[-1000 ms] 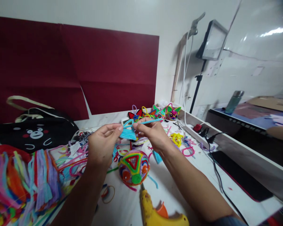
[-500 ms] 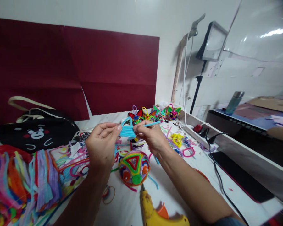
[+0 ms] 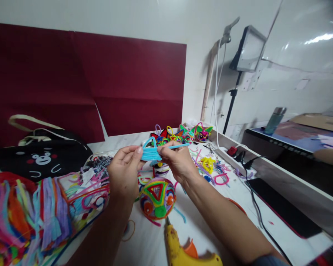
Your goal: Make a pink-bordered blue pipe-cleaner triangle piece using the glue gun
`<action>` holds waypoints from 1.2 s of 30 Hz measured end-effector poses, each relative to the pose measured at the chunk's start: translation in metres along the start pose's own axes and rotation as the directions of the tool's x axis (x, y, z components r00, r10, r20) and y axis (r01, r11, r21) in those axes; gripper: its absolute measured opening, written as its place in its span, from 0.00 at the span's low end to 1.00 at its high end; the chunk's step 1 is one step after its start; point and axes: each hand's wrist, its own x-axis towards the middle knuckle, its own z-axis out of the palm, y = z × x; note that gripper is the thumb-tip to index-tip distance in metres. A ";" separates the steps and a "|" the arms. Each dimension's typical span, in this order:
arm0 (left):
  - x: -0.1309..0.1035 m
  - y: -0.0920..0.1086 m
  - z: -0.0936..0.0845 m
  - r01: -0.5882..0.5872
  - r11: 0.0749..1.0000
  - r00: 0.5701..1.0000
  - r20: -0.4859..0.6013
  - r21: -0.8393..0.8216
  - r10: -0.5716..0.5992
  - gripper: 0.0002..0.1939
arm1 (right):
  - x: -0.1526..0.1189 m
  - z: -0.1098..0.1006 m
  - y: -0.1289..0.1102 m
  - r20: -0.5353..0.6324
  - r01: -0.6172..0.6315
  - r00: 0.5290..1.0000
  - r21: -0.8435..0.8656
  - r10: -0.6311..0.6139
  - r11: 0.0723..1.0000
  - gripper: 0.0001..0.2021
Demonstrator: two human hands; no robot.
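A flat bundle of light blue pipe cleaners [image 3: 150, 154] is held in the air between both hands, with a loop rising from its top. My left hand [image 3: 126, 168] pinches its left end. At the right end, my right hand [image 3: 177, 160] grips the bundle, and a straight blue strand sticks out to the right past the fingers. Below the hands, a round ornament [image 3: 157, 197] covered in coloured strips, with orange eyes and a green nose, rests on the white table. A yellow glue gun [image 3: 177, 245] lies nearer, its nozzle close to the ornament.
Coloured pipe cleaners [image 3: 50, 214] fill the left side near a black bag [image 3: 41, 159]. Several finished ornaments [image 3: 187, 136] stand at the back. A power strip [image 3: 233, 159] and a black phone-like slab [image 3: 284, 207] lie right. A person's arm [image 3: 330, 157] shows far right.
My left hand has shifted slightly right and turned a little. The blue bundle is still held by both hands at nearly the same spot.
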 end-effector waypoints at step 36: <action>-0.005 0.008 0.001 0.235 0.971 0.949 0.230 -0.055 -0.216 0.14 | -0.003 -0.001 0.003 0.151 0.071 0.987 -0.103 -0.055 0.992 0.05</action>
